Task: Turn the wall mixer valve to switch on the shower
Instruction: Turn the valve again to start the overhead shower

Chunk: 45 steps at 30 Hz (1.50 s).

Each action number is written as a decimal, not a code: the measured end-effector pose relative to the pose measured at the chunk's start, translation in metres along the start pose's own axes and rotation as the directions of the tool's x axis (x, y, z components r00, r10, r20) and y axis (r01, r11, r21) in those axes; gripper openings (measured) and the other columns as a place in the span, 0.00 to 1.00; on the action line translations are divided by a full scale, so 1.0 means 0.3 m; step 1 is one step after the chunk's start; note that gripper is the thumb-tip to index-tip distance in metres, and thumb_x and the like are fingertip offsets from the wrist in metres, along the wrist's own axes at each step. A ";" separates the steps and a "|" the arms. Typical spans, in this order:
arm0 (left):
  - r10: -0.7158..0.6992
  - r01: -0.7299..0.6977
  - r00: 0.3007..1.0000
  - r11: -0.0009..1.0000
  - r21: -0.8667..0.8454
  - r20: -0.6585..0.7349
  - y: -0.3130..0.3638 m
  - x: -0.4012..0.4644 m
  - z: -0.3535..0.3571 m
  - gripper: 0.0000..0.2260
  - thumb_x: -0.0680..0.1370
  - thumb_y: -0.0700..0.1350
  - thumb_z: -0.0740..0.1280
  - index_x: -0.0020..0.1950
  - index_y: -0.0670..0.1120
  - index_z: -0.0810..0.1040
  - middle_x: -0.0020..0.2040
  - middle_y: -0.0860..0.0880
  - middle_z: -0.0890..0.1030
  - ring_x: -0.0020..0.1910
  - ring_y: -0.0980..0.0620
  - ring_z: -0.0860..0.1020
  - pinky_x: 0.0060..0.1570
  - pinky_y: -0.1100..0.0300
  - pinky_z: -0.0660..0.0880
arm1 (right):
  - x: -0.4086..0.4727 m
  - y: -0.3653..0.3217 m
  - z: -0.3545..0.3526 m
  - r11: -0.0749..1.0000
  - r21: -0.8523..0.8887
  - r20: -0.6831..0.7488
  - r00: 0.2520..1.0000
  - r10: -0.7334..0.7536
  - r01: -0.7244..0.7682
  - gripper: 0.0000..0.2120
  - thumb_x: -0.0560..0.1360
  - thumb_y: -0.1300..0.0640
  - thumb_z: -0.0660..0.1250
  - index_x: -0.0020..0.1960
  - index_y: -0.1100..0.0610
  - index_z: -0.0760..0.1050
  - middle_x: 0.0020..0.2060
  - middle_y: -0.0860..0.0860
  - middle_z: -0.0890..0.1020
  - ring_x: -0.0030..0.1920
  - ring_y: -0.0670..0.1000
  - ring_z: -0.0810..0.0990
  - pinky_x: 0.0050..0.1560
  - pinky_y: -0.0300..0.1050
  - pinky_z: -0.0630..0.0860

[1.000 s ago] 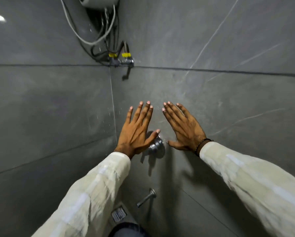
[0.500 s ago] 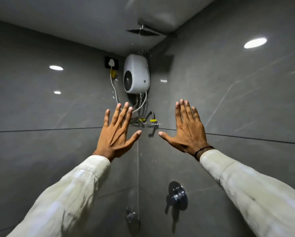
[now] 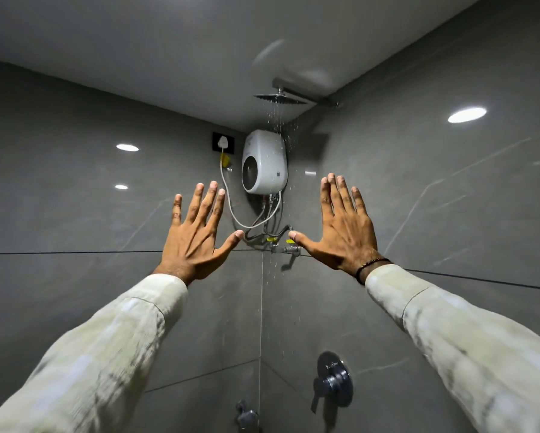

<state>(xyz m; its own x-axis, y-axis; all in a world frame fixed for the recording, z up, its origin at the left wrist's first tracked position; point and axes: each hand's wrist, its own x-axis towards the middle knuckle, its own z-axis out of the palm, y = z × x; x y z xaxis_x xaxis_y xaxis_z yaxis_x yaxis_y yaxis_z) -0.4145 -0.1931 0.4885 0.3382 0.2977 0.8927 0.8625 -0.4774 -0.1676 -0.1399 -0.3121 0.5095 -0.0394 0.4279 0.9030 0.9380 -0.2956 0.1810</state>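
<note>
The round chrome wall mixer valve sits low on the right grey wall, its lever pointing down-left. High up under the ceiling, a flat square shower head drips thin streams of water down the corner. My left hand and my right hand are raised in front of me at chest height, backs toward me, fingers spread, holding nothing. Both hands are well above the valve and touch nothing.
A white water heater hangs in the corner with a cord to a black wall socket. Below it are pipes and small angle valves with yellow tags. A chrome spout shows at the bottom edge.
My view has tilted up from the valve toward the ceiling. Both hands have left the valve area, risen and spread apart. Water now falls from the shower head.
</note>
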 end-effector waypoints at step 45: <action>0.019 -0.020 0.999 0.999 0.032 0.033 0.038 0.039 -0.020 0.44 0.76 0.75 0.32 0.84 0.48 0.35 0.85 0.47 0.34 0.84 0.48 0.33 0.81 0.38 0.34 | -0.017 -0.004 -0.135 0.952 0.285 0.098 0.991 0.091 -0.116 0.56 0.71 0.20 0.53 0.85 0.58 0.48 0.78 0.59 0.70 0.75 0.59 0.71 0.73 0.57 0.69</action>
<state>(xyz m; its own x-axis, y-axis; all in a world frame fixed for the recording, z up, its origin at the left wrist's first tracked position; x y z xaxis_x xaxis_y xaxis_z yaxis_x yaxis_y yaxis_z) -0.4028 -0.1998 0.4996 0.3669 0.3152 0.8752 0.8672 -0.4564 -0.1992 -0.1547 -0.3485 0.5204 0.0806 0.4810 0.8730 0.9952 -0.0879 -0.0434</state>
